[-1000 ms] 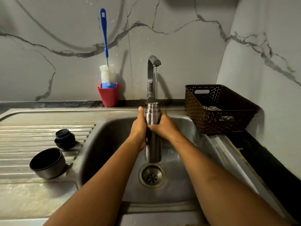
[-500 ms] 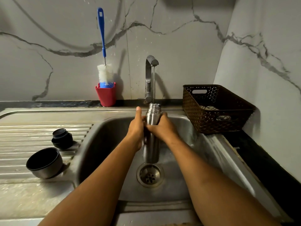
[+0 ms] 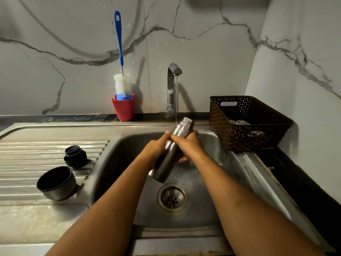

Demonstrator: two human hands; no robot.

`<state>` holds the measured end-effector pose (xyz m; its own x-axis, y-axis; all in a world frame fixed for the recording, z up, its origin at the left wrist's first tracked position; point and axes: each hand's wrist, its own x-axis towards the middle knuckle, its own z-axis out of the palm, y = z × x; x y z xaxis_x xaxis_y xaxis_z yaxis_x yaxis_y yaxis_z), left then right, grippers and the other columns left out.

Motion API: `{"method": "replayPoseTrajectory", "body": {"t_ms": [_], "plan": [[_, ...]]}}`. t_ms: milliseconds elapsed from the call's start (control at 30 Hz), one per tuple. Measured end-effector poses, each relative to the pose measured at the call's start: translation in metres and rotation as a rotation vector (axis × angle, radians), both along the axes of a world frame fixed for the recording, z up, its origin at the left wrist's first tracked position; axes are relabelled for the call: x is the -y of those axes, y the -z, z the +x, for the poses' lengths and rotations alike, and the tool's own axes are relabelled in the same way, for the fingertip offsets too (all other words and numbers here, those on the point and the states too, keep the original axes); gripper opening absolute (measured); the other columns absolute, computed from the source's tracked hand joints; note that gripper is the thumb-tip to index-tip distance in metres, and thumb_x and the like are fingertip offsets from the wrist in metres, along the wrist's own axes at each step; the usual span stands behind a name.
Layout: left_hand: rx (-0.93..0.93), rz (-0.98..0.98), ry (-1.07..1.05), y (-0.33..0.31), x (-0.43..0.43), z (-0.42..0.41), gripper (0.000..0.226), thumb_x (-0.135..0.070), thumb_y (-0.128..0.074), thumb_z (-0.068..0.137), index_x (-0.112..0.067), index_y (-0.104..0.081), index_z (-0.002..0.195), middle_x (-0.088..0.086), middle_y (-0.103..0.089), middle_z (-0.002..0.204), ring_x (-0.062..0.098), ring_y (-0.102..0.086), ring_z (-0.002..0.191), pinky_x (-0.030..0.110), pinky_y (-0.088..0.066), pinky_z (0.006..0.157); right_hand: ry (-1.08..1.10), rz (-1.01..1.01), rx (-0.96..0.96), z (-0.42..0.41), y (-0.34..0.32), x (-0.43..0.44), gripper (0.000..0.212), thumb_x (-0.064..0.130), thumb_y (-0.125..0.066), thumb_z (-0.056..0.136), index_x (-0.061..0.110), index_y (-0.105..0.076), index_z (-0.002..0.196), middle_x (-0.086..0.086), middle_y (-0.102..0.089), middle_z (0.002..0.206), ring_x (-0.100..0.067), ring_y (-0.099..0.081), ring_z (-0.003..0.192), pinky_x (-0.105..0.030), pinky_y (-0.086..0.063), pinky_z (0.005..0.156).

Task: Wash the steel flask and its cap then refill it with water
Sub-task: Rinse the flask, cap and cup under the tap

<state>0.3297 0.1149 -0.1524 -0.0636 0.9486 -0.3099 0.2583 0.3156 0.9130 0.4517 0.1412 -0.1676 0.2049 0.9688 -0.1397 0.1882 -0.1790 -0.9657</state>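
Observation:
A steel flask (image 3: 181, 128) is held over the sink basin (image 3: 121, 154), tilted with its open threaded mouth up and to the right. My left hand (image 3: 156, 147) and my right hand (image 3: 189, 145) both grip its middle. A thin stream of water falls from the tap (image 3: 173, 71) onto the flask's shoulder just left of the mouth. On the draining board at the left lie the flask's dark cup-shaped cap (image 3: 57, 182) and a smaller black inner stopper (image 3: 75, 156).
A red cup (image 3: 123, 109) with a blue-handled bottle brush (image 3: 120, 52) stands against the back wall. A brown woven basket (image 3: 247, 124) sits at the sink's right. The drain (image 3: 173, 197) lies below the flask. Marble walls close the back and right.
The flask was upright under the stream with water running into its mouth; it now leans with its mouth to the right, and water strikes its outside. Both hands have kept their hold.

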Motion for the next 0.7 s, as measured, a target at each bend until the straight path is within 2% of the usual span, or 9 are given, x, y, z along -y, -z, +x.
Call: {"method": "replayPoseTrajectory", "body": {"t_ms": [100, 200, 267, 333, 367, 433, 533, 633, 700], "plan": [[-0.212, -0.039, 0.081, -0.008, -0.007, -0.012, 0.072, -0.072, -0.056, 0.092, -0.003, -0.067, 0.111, 0.014, -0.071, 0.091, 0.026, -0.072, 0.083, 0.032, -0.057, 0.070, 0.018, -0.089, -0.252, 0.005, 0.001, -0.007, 0.085, 0.036, -0.086, 0.079, 0.016, -0.031, 0.140, -0.011, -0.068, 0.111, -0.029, -0.073, 0.088, -0.046, -0.063, 0.056], [-0.418, -0.006, 0.180, -0.024, -0.007, -0.026, 0.065, -0.060, -0.072, 0.088, -0.011, -0.062, 0.130, 0.011, -0.071, 0.108, 0.024, -0.071, 0.093, 0.034, -0.058, 0.080, 0.024, -0.177, -0.430, -0.001, 0.002, -0.010, 0.082, 0.037, -0.085, 0.079, 0.016, -0.037, 0.142, -0.016, -0.069, 0.115, -0.034, -0.073, 0.090, -0.045, -0.060, 0.049], [-0.523, 0.039, 0.217, -0.033, -0.005, -0.035, 0.075, -0.050, -0.083, 0.082, -0.017, -0.053, 0.144, 0.011, -0.063, 0.132, 0.025, -0.064, 0.111, 0.040, -0.055, 0.091, -0.034, -0.269, -0.539, -0.002, 0.001, -0.006, 0.060, 0.039, -0.081, 0.085, 0.015, -0.050, 0.131, -0.018, -0.069, 0.115, -0.035, -0.071, 0.098, -0.049, -0.062, 0.061], [-0.543, 0.072, 0.230, -0.039, -0.002, -0.041, 0.082, -0.041, -0.089, 0.077, -0.022, -0.048, 0.147, 0.007, -0.055, 0.141, 0.025, -0.057, 0.116, 0.040, -0.052, 0.092, -0.077, -0.341, -0.605, 0.002, 0.001, -0.003, 0.035, 0.039, -0.075, 0.092, 0.015, -0.057, 0.111, -0.018, -0.066, 0.111, -0.037, -0.069, 0.105, -0.055, -0.060, 0.083], [-0.530, 0.095, 0.227, -0.043, 0.001, -0.043, 0.080, -0.036, -0.089, 0.077, -0.023, -0.048, 0.145, 0.005, -0.055, 0.138, 0.024, -0.056, 0.112, 0.037, -0.051, 0.086, -0.080, -0.370, -0.653, 0.003, 0.001, -0.003, 0.034, 0.039, -0.075, 0.092, 0.015, -0.057, 0.106, -0.019, -0.065, 0.111, -0.038, -0.070, 0.103, -0.056, -0.060, 0.085], [-0.505, 0.176, 0.191, -0.046, 0.004, -0.047, 0.074, -0.031, -0.090, 0.077, -0.023, -0.050, 0.137, 0.004, -0.058, 0.124, 0.020, -0.059, 0.101, 0.032, -0.050, 0.074, -0.095, -0.433, -0.735, 0.005, 0.003, -0.003, 0.043, 0.042, -0.077, 0.090, 0.012, -0.057, 0.115, -0.022, -0.067, 0.113, -0.040, -0.073, 0.096, -0.053, -0.064, 0.073], [-0.510, 0.354, 0.099, -0.054, 0.005, -0.050, 0.071, -0.035, -0.093, 0.073, -0.024, -0.050, 0.129, -0.004, -0.055, 0.104, 0.012, -0.056, 0.091, 0.028, -0.050, 0.071, -0.128, -0.461, -0.748, 0.004, 0.002, -0.002, 0.056, 0.049, -0.072, 0.093, 0.006, -0.056, 0.125, -0.025, -0.067, 0.121, -0.044, -0.072, 0.098, -0.046, -0.064, 0.057], [-0.537, 0.469, 0.030, -0.069, 0.001, -0.050, 0.075, -0.039, -0.093, 0.071, -0.024, -0.049, 0.129, -0.002, -0.057, 0.114, 0.014, -0.058, 0.098, 0.035, -0.056, 0.084, -0.134, -0.394, -0.606, 0.008, 0.002, -0.005, 0.051, 0.050, -0.056, 0.102, 0.008, -0.054, 0.132, -0.025, -0.058, 0.130, -0.042, -0.067, 0.108, -0.051, -0.062, 0.082], [-0.554, 0.536, -0.002, -0.080, -0.004, -0.047, 0.080, -0.038, -0.093, 0.071, -0.021, -0.048, 0.135, -0.001, -0.056, 0.116, 0.019, -0.058, 0.105, 0.042, -0.058, 0.094, -0.160, -0.362, -0.485, 0.008, 0.000, -0.004, 0.048, 0.040, -0.047, 0.108, 0.006, -0.050, 0.142, -0.026, -0.056, 0.135, -0.045, -0.065, 0.115, -0.053, -0.062, 0.080]]}}
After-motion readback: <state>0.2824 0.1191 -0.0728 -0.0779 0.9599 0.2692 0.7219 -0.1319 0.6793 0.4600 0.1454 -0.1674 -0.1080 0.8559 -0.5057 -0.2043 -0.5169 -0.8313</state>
